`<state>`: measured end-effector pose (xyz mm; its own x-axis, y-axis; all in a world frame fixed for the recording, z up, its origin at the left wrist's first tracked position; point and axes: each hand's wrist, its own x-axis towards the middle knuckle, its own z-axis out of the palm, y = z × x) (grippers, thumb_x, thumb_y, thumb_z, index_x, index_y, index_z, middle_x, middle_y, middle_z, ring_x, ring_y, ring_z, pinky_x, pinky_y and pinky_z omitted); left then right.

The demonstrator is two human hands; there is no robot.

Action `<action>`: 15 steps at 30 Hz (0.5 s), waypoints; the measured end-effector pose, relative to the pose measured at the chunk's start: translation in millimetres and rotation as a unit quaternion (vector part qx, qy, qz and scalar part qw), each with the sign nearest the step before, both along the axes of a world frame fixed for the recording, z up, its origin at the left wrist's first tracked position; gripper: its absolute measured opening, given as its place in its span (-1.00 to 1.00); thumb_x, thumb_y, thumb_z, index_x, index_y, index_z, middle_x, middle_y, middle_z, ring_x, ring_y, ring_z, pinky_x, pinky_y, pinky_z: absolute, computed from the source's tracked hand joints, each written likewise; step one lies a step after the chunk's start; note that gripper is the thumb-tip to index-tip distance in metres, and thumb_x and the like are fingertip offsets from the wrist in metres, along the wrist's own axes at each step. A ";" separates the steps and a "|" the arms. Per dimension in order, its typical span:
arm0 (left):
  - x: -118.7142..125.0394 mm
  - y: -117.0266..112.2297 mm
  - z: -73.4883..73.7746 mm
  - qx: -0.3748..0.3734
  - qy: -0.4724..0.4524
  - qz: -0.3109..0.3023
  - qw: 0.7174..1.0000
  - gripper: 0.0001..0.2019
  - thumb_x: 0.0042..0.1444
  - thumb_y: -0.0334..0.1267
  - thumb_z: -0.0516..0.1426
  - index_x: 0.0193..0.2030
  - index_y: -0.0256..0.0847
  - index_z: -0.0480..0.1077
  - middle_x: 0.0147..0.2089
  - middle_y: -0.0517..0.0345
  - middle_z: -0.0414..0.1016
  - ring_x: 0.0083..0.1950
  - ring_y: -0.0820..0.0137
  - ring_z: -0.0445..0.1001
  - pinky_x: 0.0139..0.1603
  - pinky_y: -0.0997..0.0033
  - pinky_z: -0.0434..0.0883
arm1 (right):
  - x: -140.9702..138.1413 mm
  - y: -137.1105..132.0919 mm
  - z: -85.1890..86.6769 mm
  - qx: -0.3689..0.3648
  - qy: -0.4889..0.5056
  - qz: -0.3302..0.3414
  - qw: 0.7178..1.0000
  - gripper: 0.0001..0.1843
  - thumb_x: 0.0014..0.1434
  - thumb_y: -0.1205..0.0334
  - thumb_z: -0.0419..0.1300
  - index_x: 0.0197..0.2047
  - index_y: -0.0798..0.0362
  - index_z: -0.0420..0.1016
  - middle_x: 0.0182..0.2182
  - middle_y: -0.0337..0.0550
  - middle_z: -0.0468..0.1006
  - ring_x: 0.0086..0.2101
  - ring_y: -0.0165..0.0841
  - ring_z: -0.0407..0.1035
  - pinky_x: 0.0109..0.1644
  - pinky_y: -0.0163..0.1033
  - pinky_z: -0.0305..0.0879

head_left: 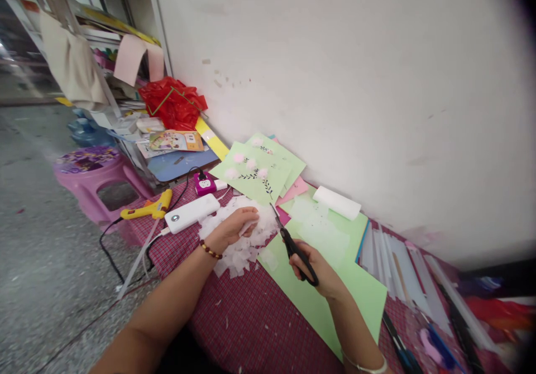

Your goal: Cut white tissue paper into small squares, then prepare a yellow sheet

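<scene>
My left hand (234, 228) rests curled on a heap of small white paper pieces (240, 248) and pinches one white piece between its fingertips. My right hand (315, 268) grips black-handled scissors (293, 245), whose blades point up and away toward the heap. Under my right hand lies a light green sheet (355, 296) on the red checked tablecloth (251, 318). Just beyond the heap sit green cards with pink flowers and dark leaf sprigs (255, 170).
A yellow glue gun (146, 209), a white power bank (191, 212) and a purple plug adapter (205, 184) lie at the table's left end. A white paper roll (337, 202) lies by the wall. White strips and pens (410, 284) are at the right. A pink stool (94, 178) stands on the floor.
</scene>
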<state>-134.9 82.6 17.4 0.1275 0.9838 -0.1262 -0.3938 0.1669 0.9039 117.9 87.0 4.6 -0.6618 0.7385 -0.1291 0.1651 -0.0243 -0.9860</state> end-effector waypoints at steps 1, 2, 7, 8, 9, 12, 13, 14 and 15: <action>-2.2 0.5 0.1 0.003 0.006 0.010 1.000 -0.78 -0.10 -0.29 0.24 -0.49 -0.20 0.23 -0.62 0.36 0.12 -0.63 0.60 0.05 -0.62 0.49 -0.03 | 0.3 -0.1 0.6 -0.002 0.008 0.004 1.000 -0.33 0.16 -0.22 0.20 0.11 0.12 0.26 -0.47 -0.30 0.28 -0.54 -0.47 0.17 -0.47 -0.29 0.13; -3.6 1.0 0.1 0.008 0.011 0.022 1.000 -0.79 -0.12 -0.32 0.24 -0.51 -0.21 0.23 -0.60 0.34 0.16 -0.62 0.60 0.10 -0.60 0.50 0.02 | 0.5 -0.4 1.2 -0.004 0.017 0.010 1.000 -0.32 0.16 -0.23 0.20 0.13 0.10 0.25 -0.42 -0.26 0.29 -0.49 -0.44 0.21 -0.41 -0.27 0.18; -3.9 2.7 0.7 0.044 -0.008 0.082 0.996 -0.78 -0.11 -0.28 0.25 -0.49 -0.23 0.25 -0.48 0.21 0.39 -0.47 0.53 0.35 -0.41 0.49 0.27 | 2.3 -1.1 1.9 -0.010 0.020 0.033 0.999 -0.31 0.16 -0.25 0.20 0.16 0.06 0.24 -0.33 -0.18 0.30 -0.38 -0.38 0.23 -0.28 -0.19 0.22; -3.9 3.1 0.8 0.050 -0.022 0.096 0.994 -0.78 -0.11 -0.27 0.26 -0.48 -0.23 0.26 -0.44 0.17 0.44 -0.44 0.51 0.39 -0.37 0.47 0.30 | 2.9 -1.0 1.4 -0.010 0.018 0.034 0.999 -0.32 0.17 -0.24 0.19 0.16 0.07 0.24 -0.33 -0.19 0.30 -0.38 -0.39 0.23 -0.28 -0.19 0.21; -4.1 3.5 0.7 0.055 -0.037 0.110 0.992 -0.77 -0.11 -0.26 0.27 -0.46 -0.23 0.27 -0.38 0.14 0.48 -0.40 0.48 0.42 -0.35 0.45 0.33 | 3.6 -0.8 0.9 -0.011 0.016 0.036 0.999 -0.33 0.18 -0.23 0.18 0.16 0.07 0.24 -0.33 -0.19 0.30 -0.39 -0.39 0.23 -0.28 -0.19 0.20; -5.2 4.6 -1.3 0.065 -0.071 0.128 0.987 -0.77 -0.09 -0.26 0.28 -0.43 -0.23 0.28 -0.29 0.08 0.51 -0.33 0.44 0.45 -0.30 0.42 0.35 | 5.5 -0.5 0.6 -0.015 0.017 0.049 0.999 -0.36 0.20 -0.22 0.17 0.15 0.08 0.23 -0.33 -0.19 0.30 -0.39 -0.39 0.24 -0.29 -0.20 0.19; -5.2 4.7 -2.4 0.069 -0.075 0.124 0.987 -0.77 -0.08 -0.26 0.28 -0.43 -0.22 0.28 -0.30 0.09 0.51 -0.32 0.44 0.45 -0.30 0.42 0.35 | 5.7 -0.7 1.0 -0.017 0.020 0.057 0.998 -0.35 0.20 -0.22 0.17 0.15 0.08 0.23 -0.32 -0.18 0.30 -0.39 -0.39 0.24 -0.28 -0.19 0.19; -4.8 4.7 -3.5 0.073 -0.073 0.113 0.988 -0.78 -0.07 -0.27 0.27 -0.43 -0.22 0.27 -0.34 0.11 0.50 -0.33 0.44 0.45 -0.31 0.43 0.34 | 5.7 -1.0 1.6 -0.018 0.024 0.066 0.997 -0.34 0.20 -0.22 0.17 0.16 0.08 0.23 -0.32 -0.17 0.30 -0.39 -0.39 0.25 -0.28 -0.19 0.20; -3.8 4.4 -4.6 0.079 -0.066 0.101 0.990 -0.79 -0.06 -0.28 0.26 -0.44 -0.22 0.27 -0.38 0.14 0.47 -0.35 0.45 0.44 -0.33 0.44 0.32 | 5.4 -1.6 2.4 -0.018 0.028 0.076 0.997 -0.33 0.19 -0.22 0.17 0.16 0.08 0.22 -0.31 -0.17 0.31 -0.38 -0.39 0.25 -0.27 -0.19 0.20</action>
<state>-138.7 87.1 12.8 -0.0684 0.9970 0.0358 -0.5211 -0.0663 0.8509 123.4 85.4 7.0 -0.7722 0.6249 -0.1148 0.1154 -0.0397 -0.9925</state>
